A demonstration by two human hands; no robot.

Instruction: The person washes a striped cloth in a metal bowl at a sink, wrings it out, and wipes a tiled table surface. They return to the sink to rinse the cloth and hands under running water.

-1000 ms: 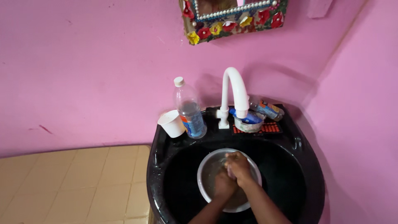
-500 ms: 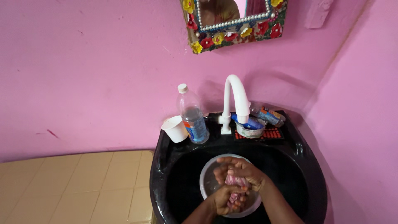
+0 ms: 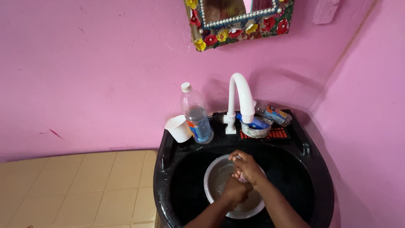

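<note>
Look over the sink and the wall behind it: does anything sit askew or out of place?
Two things. The flower-framed mirror hangs tilted on the pink wall. Behind the white tap, a small bottle lies on its side on the sink's back ledge. The tall bottle stands upright.

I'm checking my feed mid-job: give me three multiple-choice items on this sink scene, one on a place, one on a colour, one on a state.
1. Where is the metal bowl?
A. on the tiled counter
B. inside the black sink
C. on the sink's back ledge

2. What colour is the tap?
A. white
B. black
C. yellow

3. How do the hands stand?
A. apart on the sink rim
B. one on the tap
C. pressed together over the bowl

Answers: B, the bowl sits in the basin; A, the curved tap is white; C, left hand and right hand meet on a pinkish cloth.
</note>
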